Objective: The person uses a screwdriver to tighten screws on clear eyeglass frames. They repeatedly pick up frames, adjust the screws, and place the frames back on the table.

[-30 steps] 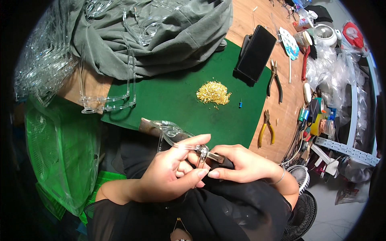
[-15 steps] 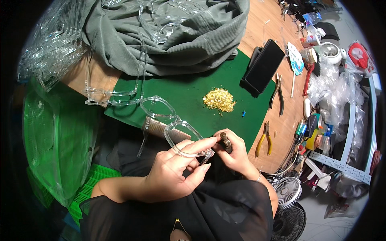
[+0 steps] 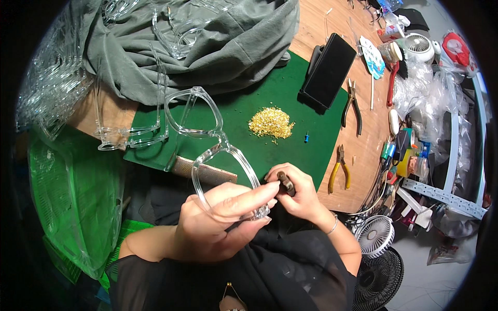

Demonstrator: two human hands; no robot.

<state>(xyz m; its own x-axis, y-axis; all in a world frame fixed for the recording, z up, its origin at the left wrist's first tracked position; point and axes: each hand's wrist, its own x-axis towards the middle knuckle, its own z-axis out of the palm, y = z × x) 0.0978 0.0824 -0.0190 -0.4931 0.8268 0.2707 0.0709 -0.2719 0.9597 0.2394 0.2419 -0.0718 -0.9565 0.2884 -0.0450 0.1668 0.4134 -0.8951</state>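
My left hand (image 3: 215, 220) pinches a clear plastic eyeglass frame (image 3: 222, 139) near one outer corner. The frame tilts up over the near edge of a green mat (image 3: 233, 101). Close beside that corner, my right hand (image 3: 305, 202) is closed around a dark metal tool (image 3: 286, 182). Only the worn end of this tool shows, so its kind is unclear. Beyond the hands, a heap of tiny gold-coloured metal pieces (image 3: 271, 123) lies on the mat, with a blue push pin (image 3: 306, 137) to its right.
Another clear frame (image 3: 132, 140) rests at the mat's left edge. Grey cloth (image 3: 233, 57) with clear frames covers the far side. A phone (image 3: 329, 72), black-handled pliers (image 3: 351, 109) and yellow-handled cutters (image 3: 340, 171) lie right. Stacked clear frames (image 3: 49, 78) stand far left.
My left hand has shifted slightly left, and the eyeglass frame has swung to a steeper slant, its far lens rim higher. My right hand still grips the dark tool. The whole view has shifted a little.
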